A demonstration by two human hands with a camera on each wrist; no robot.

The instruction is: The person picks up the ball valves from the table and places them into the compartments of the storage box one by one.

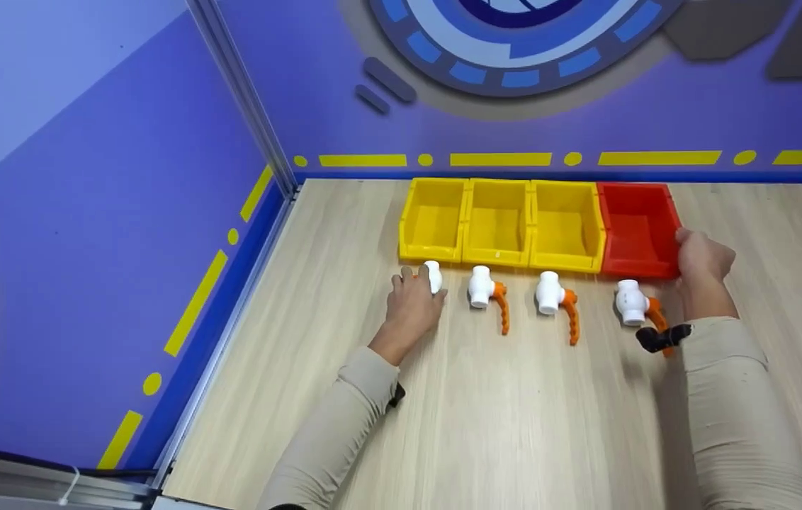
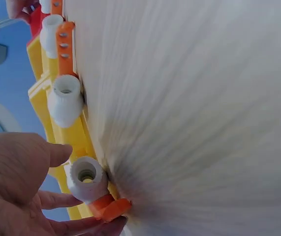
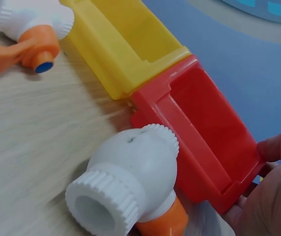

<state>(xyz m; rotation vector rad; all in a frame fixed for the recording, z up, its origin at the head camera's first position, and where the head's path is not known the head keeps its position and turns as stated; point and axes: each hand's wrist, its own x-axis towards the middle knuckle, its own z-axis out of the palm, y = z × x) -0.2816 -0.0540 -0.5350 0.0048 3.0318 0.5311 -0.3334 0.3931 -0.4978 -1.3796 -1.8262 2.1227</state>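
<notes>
Against the right hand [image 1: 706, 256] rests the red bin [image 1: 636, 268].

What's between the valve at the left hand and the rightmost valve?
The second valve and third valve from the left, both white with orange handles, spaced apart. Head view shows it.

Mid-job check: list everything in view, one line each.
Yellow bins: three, yellow, side by side at the back
Red bin: one, red, right of the yellow row
Valves: four, white, in front of the bins
Valve handles: four, orange, one per valve
Table: one, pale, beneath the bins
Walls: two, mainly blue-purple, left and back
Metal framing: several, grey, wall edges
Wrist devices: two, black, one per wrist
Sleeves: two, beige, both forearms
Left hand: one, at leftmost valve
Right hand: one, gripping red bin
</notes>
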